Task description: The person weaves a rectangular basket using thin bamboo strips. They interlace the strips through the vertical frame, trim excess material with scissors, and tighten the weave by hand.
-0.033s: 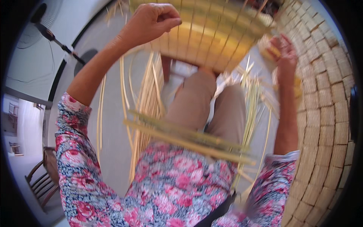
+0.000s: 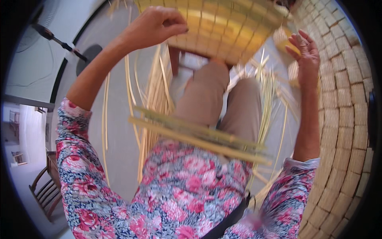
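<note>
My left hand (image 2: pixel 158 27) is held over the left part of a slanted yellow board (image 2: pixel 238 34), thumb and fingertips pressed together. Whatever they pinch, if anything, is too small to make out. Thin dark cords cross the board in a grid, and a blurred greenish band runs along its far side. Off the board's right edge, my right hand (image 2: pixel 307 53) is raised with its fingers apart and nothing seen in it. Across my lap lie several loose strips of pale and green plant stalk (image 2: pixel 199 137), smeared by motion.
On the floor to the left is a bundle of long pale strips (image 2: pixel 155 93); green stalks (image 2: pixel 269 101) lie to the right. A wall of stacked woven blocks (image 2: pixel 330 159) rises at far right. A fan stand (image 2: pixel 59 44) and a wooden chair (image 2: pixel 47 187) are at left.
My right hand has shifted a little to the right, and its fingers now show clearly spread. The left hand stays nearly in place, still pinched.
</note>
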Demonstrator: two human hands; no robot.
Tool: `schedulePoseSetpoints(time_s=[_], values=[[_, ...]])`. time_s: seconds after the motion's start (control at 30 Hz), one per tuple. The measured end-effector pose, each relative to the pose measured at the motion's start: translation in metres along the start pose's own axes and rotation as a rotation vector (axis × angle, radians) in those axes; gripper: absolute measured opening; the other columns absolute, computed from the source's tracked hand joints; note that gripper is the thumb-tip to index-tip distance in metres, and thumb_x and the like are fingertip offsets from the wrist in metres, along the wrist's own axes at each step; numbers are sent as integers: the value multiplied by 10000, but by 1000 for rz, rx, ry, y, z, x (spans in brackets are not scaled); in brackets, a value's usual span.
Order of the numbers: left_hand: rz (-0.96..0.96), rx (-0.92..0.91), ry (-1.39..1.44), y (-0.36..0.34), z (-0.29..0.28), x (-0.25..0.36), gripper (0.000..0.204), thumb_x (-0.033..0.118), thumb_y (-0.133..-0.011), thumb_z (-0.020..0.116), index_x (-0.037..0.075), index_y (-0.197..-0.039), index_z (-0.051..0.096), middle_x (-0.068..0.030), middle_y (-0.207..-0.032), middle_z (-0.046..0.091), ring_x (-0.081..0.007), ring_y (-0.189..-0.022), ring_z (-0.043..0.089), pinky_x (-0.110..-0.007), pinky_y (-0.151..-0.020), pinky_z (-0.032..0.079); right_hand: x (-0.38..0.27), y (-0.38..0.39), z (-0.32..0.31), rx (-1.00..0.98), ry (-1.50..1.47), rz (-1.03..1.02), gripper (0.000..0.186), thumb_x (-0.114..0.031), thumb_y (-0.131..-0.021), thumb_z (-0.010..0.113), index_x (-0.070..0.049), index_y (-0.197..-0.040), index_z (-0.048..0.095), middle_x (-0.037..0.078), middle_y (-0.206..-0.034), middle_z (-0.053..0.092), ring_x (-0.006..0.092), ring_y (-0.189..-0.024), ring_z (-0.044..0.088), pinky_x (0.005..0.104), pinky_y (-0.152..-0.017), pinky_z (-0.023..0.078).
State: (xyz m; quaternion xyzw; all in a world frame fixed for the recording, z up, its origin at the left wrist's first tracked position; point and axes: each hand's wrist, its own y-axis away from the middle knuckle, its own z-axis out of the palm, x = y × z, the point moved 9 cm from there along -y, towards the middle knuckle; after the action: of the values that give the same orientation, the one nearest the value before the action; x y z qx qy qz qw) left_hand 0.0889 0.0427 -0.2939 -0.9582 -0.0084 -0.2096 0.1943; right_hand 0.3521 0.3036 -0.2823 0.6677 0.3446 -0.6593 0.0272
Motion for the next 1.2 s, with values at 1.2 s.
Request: schedulePoseSetpoints(time_s=[1.2], values=[[-602,-550,657,127,113,-61,247,245,-998,580,36,-874,625,23,-736,580,-55,-689,510,-218,-647,443,88,205,-96,-568,181,789,233,-279,-989,611,-53,-980,672,-6,-799,664,58,-723,597,223,-694,502]])
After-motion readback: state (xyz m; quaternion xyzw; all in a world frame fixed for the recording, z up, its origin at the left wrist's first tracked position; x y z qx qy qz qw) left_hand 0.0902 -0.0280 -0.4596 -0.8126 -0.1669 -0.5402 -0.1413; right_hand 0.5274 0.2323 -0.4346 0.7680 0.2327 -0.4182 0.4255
